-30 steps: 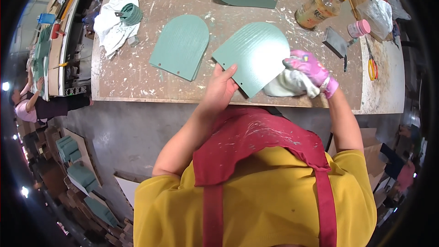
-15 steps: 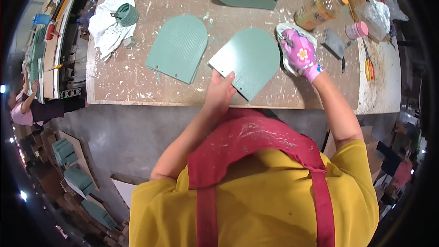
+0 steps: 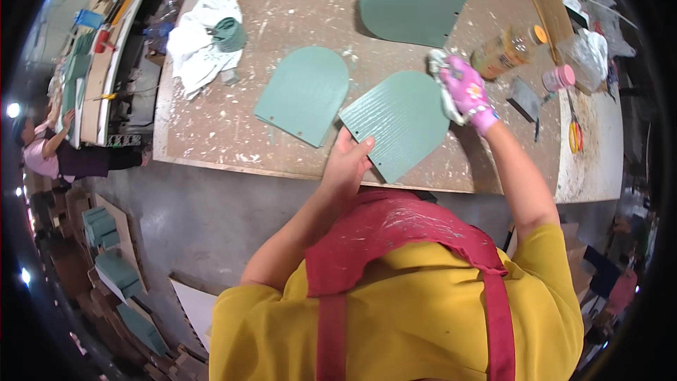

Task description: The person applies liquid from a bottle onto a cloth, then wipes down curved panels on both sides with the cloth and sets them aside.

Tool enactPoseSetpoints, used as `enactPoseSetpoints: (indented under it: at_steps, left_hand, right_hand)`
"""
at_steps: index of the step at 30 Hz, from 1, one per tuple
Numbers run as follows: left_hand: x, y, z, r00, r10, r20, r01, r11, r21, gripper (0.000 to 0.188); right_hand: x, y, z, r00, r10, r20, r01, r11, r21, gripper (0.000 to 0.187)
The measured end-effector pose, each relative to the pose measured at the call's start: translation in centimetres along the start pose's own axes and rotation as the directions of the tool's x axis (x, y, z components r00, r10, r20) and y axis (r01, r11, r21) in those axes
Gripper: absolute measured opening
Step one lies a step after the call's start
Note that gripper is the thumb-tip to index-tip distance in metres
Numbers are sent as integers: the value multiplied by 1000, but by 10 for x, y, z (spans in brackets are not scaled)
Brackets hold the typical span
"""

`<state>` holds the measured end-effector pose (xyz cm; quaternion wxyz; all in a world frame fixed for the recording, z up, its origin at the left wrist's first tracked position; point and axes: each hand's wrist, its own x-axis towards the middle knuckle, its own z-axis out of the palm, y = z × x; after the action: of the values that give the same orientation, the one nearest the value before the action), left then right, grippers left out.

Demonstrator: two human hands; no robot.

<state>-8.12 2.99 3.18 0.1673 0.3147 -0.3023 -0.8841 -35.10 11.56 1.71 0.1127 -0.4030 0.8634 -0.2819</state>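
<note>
My bare left hand (image 3: 348, 164) grips the straight lower edge of a green round-topped panel (image 3: 403, 125), thumb on its upper face. Two small holes show along that edge. My right hand (image 3: 467, 93), in a pink flowered glove, is closed on a crumpled white cloth (image 3: 452, 109). The cloth lies against the panel's curved right edge. Left of it, another green panel (image 3: 305, 92) of the same shape rests on the worktable (image 3: 233, 127), seemingly on top of a further one. A row of stacked green panels (image 3: 409, 13) stands at the back.
A bottle with an orange cap (image 3: 504, 53), a grey block (image 3: 523, 99), a pink-lidded jar (image 3: 559, 77) and scissors (image 3: 575, 134) are at the right. A white rag (image 3: 201, 42) and a green cup (image 3: 229, 34) sit at the left. Another person (image 3: 53, 148) stands far left.
The whole view has shifted, showing more of the back stack. The held panel's glare has changed to a ridged sheen. My gloved hand and cloth have moved toward the panel's upper curve.
</note>
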Motion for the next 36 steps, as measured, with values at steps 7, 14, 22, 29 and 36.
enactPoseSetpoints:
  at_steps: [7, 14, 22, 29, 36]
  left_hand:
    - [-20, 111, -44, 837, 546, 26, -508, 760, 405, 46]
    - [-1, 131, -84, 486, 355, 799, -474, -661, 582, 44]
    - [-5, 143, -83, 728, 165, 666, -378, -713, 591, 45]
    - [78, 153, -96, 725, 597, 343, -257, -226, 939, 43]
    - [79, 132, -110, 796, 535, 282, -221, -177, 959, 44]
  right_hand:
    - [-32, 16, -8, 987, 158, 12, -120, 696, 708, 31]
    - [-41, -13, 14, 990, -10, 142, -56, 889, 454, 38]
    - [-49, -58, 15, 950, -213, 229, 140, 945, 294, 36]
    - [-18, -104, 50, 900, -1, 436, -269, 785, 558, 42]
    - [2, -112, 66, 947, -50, 318, -75, 926, 370, 43]
